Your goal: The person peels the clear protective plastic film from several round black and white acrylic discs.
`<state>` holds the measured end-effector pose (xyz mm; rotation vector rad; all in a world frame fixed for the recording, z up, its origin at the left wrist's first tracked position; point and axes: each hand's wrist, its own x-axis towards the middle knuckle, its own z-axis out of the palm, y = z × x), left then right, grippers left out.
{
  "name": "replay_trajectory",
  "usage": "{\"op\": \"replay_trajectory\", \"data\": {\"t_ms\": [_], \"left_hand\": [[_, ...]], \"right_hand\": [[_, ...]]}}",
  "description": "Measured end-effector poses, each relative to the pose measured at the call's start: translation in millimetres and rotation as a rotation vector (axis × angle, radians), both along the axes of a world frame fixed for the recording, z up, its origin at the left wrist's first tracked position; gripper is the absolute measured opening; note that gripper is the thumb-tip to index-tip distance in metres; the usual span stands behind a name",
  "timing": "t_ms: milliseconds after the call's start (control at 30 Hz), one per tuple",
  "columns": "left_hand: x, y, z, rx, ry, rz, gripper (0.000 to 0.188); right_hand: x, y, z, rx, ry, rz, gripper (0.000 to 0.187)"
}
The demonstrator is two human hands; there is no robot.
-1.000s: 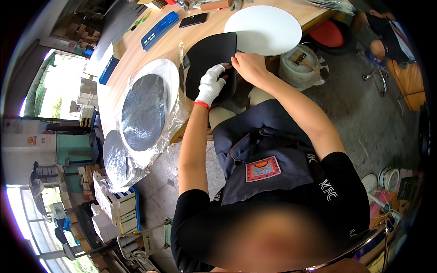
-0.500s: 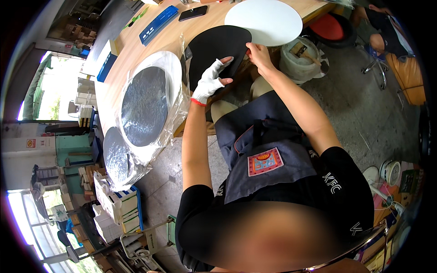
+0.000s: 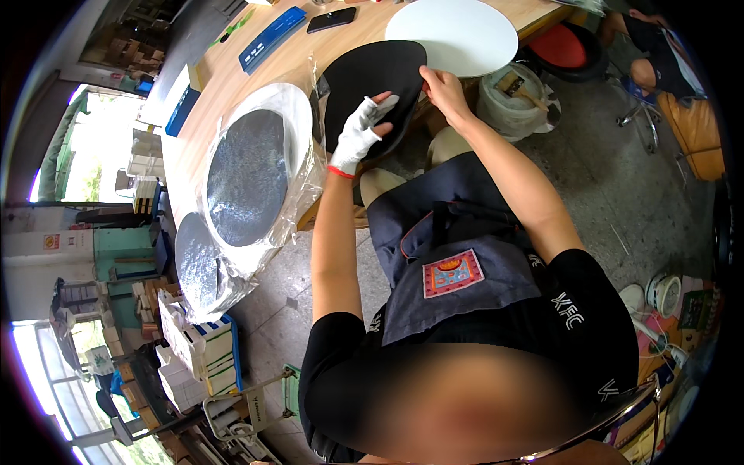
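A thin black round sheet (image 3: 364,74) is at the table's near edge, its lower right side curving. My right hand (image 3: 445,91), bare, pinches the right rim of this sheet between thumb and fingers. Over the sheet's lower part is my left hand (image 3: 361,130), in a white glove with a red cuff and bare fingertips. Its thumb and fingers are spread apart; whether the palm presses on the sheet I cannot tell. Just behind the sheet lies a white oval-looking disc (image 3: 457,35). To the left, a clear plastic bag (image 3: 304,167) holds a dark disc (image 3: 246,178) on a white one.
On the wooden table (image 3: 213,93) lie a blue box (image 3: 271,39) and a black phone (image 3: 331,20). A lined bucket (image 3: 508,105) with a brush and a red-topped stool (image 3: 556,48) stand right of the table. Another person (image 3: 659,54) sits at the far right.
The black sheet now bows more along its lower right side. My left hand has shifted slightly up and to the right; my right hand keeps its pinch on the rim.
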<state>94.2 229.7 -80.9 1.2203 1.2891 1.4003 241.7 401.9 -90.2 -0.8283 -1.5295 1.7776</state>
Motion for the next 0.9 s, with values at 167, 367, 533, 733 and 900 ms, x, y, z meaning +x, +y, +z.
{"op": "replay_trajectory", "data": {"t_ms": [167,367,533,733,900], "left_hand": [[16,-2,1,0.073,0.325,0.328,0.053],[14,-5,12,-0.115,0.480,0.212,0.033],[8,-2,-3,-0.057,0.524,0.221,0.053],[10,-1,0,-0.061,0.429,0.217,0.046],[24,-7,9,-0.007,0.524,0.314,0.040]], "right_hand": [[-1,-1,8,0.395,-0.186,0.002,0.044],[-7,2,-5,-0.032,0.018,-0.031,0.037],[-13,1,-8,-0.082,0.027,-0.021,0.037],[-11,2,-9,-0.072,0.066,-0.022,0.038],[-1,-1,11,0.213,-0.147,0.041,0.042]]}}
